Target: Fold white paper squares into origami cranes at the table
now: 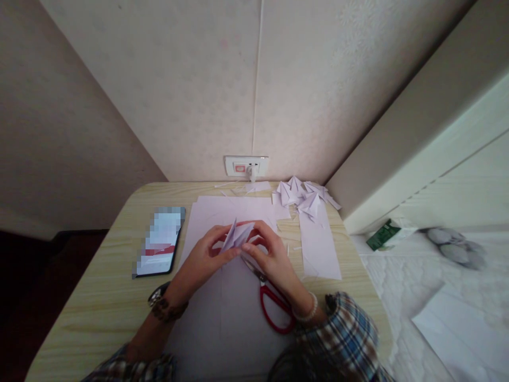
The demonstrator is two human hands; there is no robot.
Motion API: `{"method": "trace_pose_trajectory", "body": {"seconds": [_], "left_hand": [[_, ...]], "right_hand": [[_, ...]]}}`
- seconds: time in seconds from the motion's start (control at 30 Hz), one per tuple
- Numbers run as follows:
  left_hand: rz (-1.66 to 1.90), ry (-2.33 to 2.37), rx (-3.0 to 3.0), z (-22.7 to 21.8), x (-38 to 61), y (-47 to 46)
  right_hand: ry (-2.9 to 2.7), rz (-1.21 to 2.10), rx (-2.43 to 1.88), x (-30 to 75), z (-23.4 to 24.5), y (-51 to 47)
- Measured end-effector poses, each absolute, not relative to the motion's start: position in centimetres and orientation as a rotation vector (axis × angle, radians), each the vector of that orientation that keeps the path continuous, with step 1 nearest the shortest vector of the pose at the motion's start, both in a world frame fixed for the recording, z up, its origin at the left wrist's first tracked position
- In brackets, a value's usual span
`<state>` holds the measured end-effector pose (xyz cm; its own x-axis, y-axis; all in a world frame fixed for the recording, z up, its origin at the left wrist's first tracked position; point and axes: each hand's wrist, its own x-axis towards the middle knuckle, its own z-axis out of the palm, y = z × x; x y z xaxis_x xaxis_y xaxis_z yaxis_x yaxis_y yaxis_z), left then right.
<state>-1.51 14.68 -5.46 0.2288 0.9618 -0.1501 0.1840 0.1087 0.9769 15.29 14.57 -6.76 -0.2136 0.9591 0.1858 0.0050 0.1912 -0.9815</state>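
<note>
A small piece of folded white paper point(238, 236) with raised, pointed flaps is held up between both hands over the middle of the table. My left hand point(209, 250) pinches its left side, thumb along the lower edge. On the other side my right hand point(270, 252) grips it, thumb at the bottom and fingers curled behind. Beneath the hands lie large white paper sheets point(202, 209). Red-handled scissors point(278, 313) rest on the sheets under my right wrist, their blades partly hidden by that hand.
Several folded paper pieces point(294, 191) are heaped at the table's back right, by a paper strip point(320, 249). A phone point(161, 241) lies at left. Behind the table is a wall socket point(246, 166) with a plug. A green-and-white box point(385, 234) rests on the bed point(392, 276).
</note>
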Motion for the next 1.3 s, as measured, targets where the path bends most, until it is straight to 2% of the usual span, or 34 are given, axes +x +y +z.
{"method": "trace_pose_trajectory", "body": {"seconds": [0.77,1.13,1.3], "left_hand": [[0.770,1.272,1.313,-4.4,-0.9,14.4],[0.910,1.171,1.184,-5.4,-1.0,14.5],[0.979,1.277,1.367,-5.2,-1.0,14.3]], "right_hand": [[-1.414,1.158,-1.116,15.6,-6.8,14.7],[-1.457,1.200,-0.970,15.2,-6.9,14.6],[-1.428,1.304,-0.856,15.6,-6.4,14.2]]}}
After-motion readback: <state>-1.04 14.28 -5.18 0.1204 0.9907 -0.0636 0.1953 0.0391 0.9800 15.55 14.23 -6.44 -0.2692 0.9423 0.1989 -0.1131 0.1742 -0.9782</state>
